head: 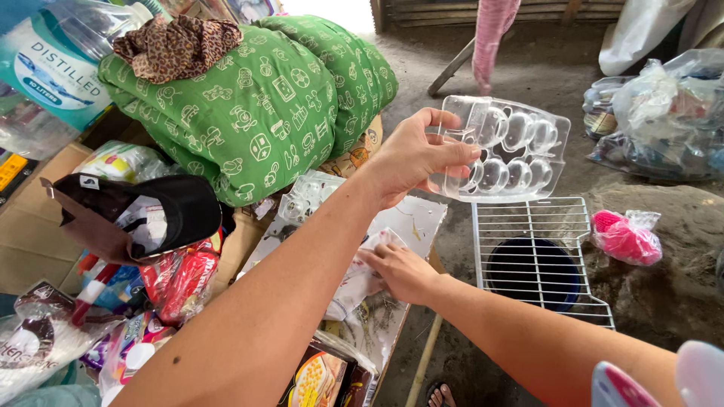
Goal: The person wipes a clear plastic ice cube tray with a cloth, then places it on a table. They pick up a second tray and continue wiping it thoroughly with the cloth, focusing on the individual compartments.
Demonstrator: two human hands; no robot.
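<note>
Left hand (pixel 411 154) raised, arm outstretched, grip pinching clear egg tray (pixel 504 149) by its edge, at 12 o'clock. Right hand (pixel 403 271) low at 6 o'clock, fingers pressed on white cloth (pixel 354 283). Wire rack (pixel 532 226) at 3 o'clock.

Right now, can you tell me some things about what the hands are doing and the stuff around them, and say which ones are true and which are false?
1. The left hand holds up a clear plastic egg tray. True.
2. The egg tray is full of eggs. False: its cups are empty.
3. The right hand rests on a white crumpled plastic wrapper. True.
4. The white wire rack lies over a red bucket. False: the round container under it is dark blue.
5. A brown patterned cloth sits on top of the green printed pillow. True.
</note>
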